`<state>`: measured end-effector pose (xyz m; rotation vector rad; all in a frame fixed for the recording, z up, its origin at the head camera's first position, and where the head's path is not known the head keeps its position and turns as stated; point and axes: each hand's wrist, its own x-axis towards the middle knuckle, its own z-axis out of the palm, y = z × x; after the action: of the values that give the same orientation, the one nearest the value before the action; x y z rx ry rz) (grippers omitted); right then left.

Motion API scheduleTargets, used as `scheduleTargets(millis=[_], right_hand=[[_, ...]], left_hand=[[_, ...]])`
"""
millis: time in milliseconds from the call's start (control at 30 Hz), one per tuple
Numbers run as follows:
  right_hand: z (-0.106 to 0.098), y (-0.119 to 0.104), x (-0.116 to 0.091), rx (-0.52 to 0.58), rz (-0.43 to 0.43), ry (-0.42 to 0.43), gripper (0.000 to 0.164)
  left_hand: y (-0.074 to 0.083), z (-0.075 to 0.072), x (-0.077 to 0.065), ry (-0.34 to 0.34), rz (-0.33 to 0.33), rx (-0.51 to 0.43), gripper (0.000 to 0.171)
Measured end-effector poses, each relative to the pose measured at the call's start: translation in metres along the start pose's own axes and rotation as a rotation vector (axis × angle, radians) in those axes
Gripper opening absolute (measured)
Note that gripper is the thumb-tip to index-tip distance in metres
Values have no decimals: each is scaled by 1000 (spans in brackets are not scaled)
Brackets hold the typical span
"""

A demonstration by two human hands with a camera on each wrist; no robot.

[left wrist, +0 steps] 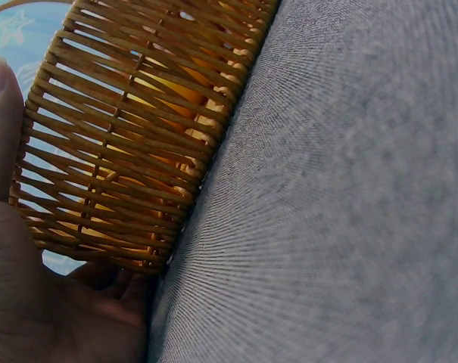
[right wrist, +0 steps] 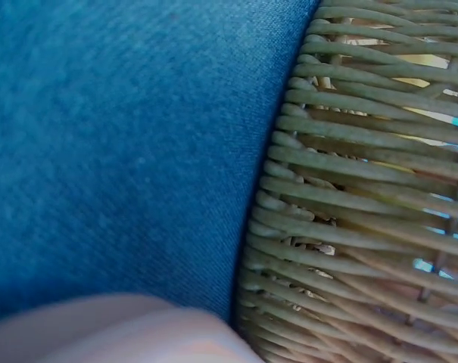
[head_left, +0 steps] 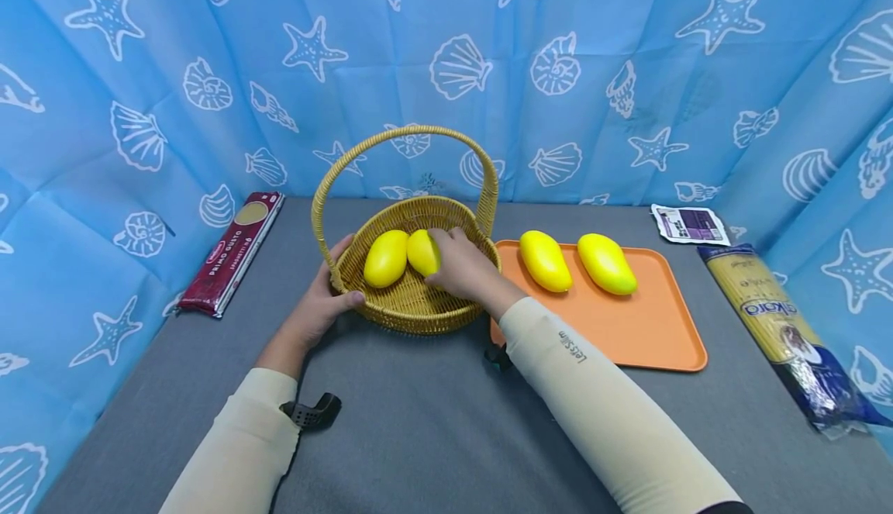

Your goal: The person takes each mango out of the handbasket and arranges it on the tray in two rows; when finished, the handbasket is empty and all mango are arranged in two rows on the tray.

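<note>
One smooth yellow oval mango inside the golden woven-wicker basket, grasped by the fingers of the right hand, could, if released carelessly, roll into the second yellow oval mango at its nine o'clock, while the left hand grips the basket at nine o'clock.

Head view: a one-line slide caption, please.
Left hand holds the basket; right hand grips a mango inside, two more on the tray.
</note>
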<state>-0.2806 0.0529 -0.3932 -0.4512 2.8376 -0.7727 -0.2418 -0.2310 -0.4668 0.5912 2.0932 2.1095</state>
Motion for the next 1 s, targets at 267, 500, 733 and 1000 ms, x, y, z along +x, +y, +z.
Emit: scheduleTargets(millis=[267,500,733,1000], right_hand=[[0,-1,0,-9,14,12,88],[-1,1,0,36,-20,56,87],[-2,4,-3,109,-96,115,84],[-3,7,-6,188,-164,159,83]], left_hand=[[0,0,1,9,-9,6,98],[1,1,1,9,-9,6,97],[1,1,0,9,-12,11,97],[2,1,0,14,-33,30,93]])
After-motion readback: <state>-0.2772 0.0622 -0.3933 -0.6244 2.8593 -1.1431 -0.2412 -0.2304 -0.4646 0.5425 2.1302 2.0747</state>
